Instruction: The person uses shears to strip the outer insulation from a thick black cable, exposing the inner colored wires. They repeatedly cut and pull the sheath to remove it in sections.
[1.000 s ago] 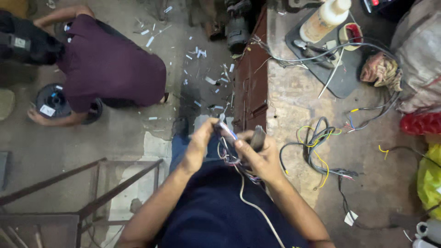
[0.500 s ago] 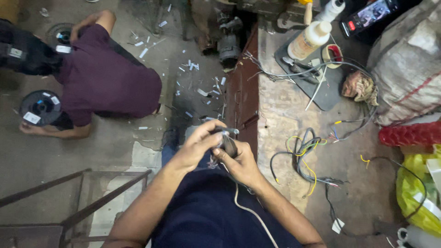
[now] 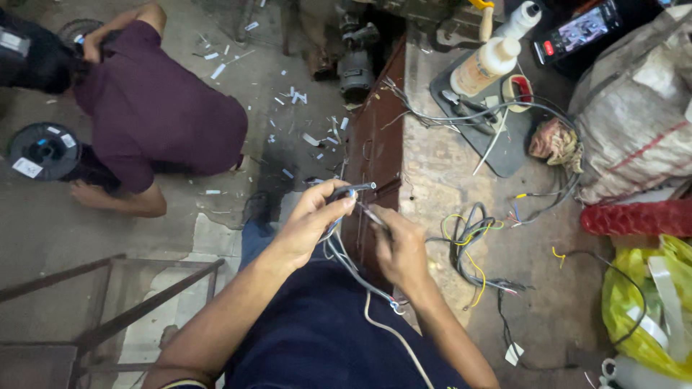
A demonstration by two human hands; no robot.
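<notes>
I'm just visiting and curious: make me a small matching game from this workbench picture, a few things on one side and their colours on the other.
Things:
1. glue bottle
2. plastic bag
3. wire spool on the floor
4. mesh roll

Colours:
A. black
B. red
C. white with an orange label
D. yellow

Pairs: 1-C, 2-D, 3-A, 4-B

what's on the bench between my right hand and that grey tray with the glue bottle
In the head view, bare worn benchtop lies between the right hand and the grey tray; the loose wire tangle sits off to the side.
</notes>
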